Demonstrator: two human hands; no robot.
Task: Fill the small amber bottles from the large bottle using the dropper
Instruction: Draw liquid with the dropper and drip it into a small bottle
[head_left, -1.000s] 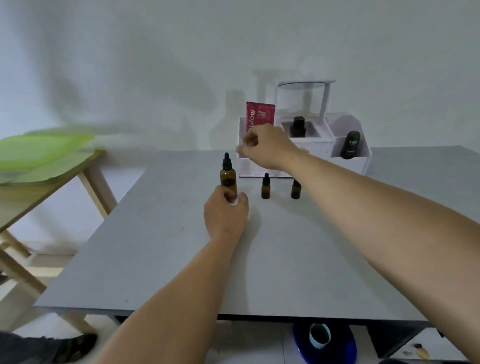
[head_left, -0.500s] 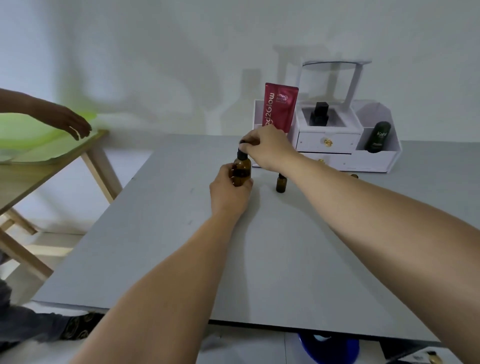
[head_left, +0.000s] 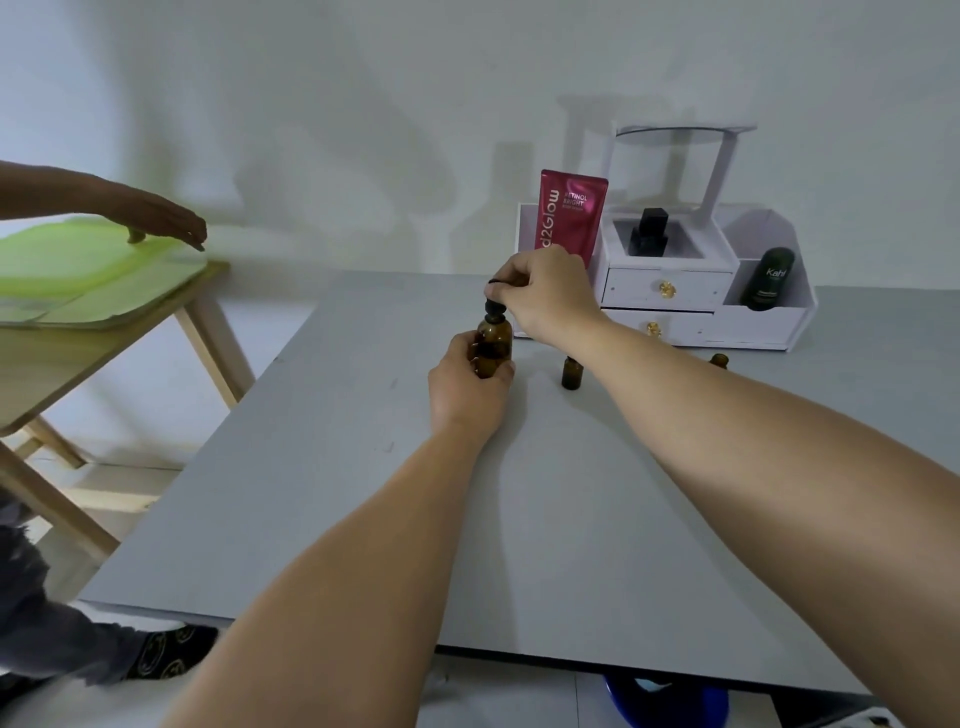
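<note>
The fingers (head_left: 506, 299) of the right hand (head_left: 548, 299) are pinched shut on the black dropper cap (head_left: 493, 306) at the top of the large bottle (head_left: 493, 348); the hand is arched above it, knuckles up, with the bare forearm running back toward five o'clock. The left hand (head_left: 465, 389) wraps the lower body of the large bottle from the near side, thumb on the right of the glass and fingers curled round its left, wrist straight and forearm stretching back toward seven o'clock. The large bottle stands upright on the grey bench (head_left: 311, 493), a little past its middle. A small amber bottle (head_left: 571, 371) stands open-necked at three o'clock from it, just beside the right forearm; another small amber bottle (head_left: 719, 359) shows partly behind that forearm, further toward three o'clock. At one o'clock, by the wall, sits a white organiser (head_left: 670, 291) holding a red tube (head_left: 569, 215), a black bottle (head_left: 649, 234) and a dark green bottle (head_left: 769, 278). At ten o'clock another person's hand (head_left: 161, 226) reaches over a green sheet (head_left: 88, 270) on a wooden side table (head_left: 72, 358).
</note>
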